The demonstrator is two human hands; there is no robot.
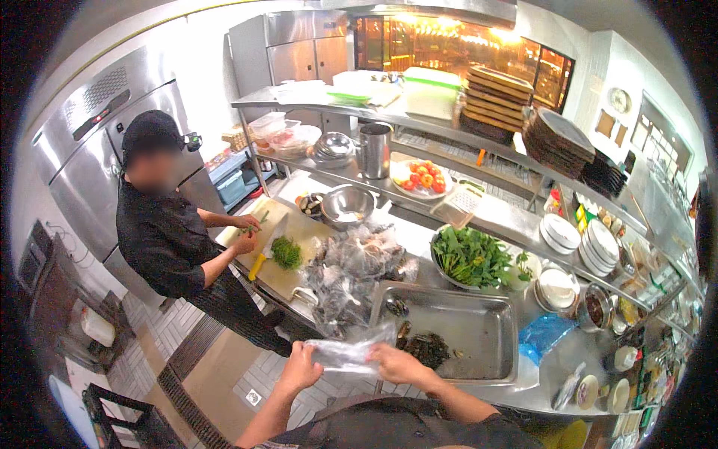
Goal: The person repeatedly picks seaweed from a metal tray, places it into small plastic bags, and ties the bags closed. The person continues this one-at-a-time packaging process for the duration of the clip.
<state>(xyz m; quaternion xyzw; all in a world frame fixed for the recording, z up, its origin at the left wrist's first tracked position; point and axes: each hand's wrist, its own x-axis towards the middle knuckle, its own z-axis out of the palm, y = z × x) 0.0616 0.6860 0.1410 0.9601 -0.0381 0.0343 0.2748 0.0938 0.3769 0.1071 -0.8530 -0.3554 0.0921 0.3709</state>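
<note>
A clear plastic bag (348, 353) is stretched between my two hands, at the near left corner of a deep steel pan. My left hand (303, 365) grips its left end, over the floor. The other end is in my right hand (395, 363), which partly covers the pan's near edge. Inside the steel pan (482, 331), a small heap of dark shellfish (427, 349), apparently mussels, lies towards the left. Beyond the bag, a pile of filled, knotted plastic bags (359, 269) sits against the pan's left side; their contents are hard to make out.
At left, a person (168, 224) handles green stalks over a cutting board (303, 236) holding a yellow-handled knife (258, 265) and chopped herbs (286, 252). A bowl of leafy greens (471, 255) stands behind the pan. Right of it are a blue plastic bag (544, 337) and bowls (556, 289). Shelving (404, 119) spans the back.
</note>
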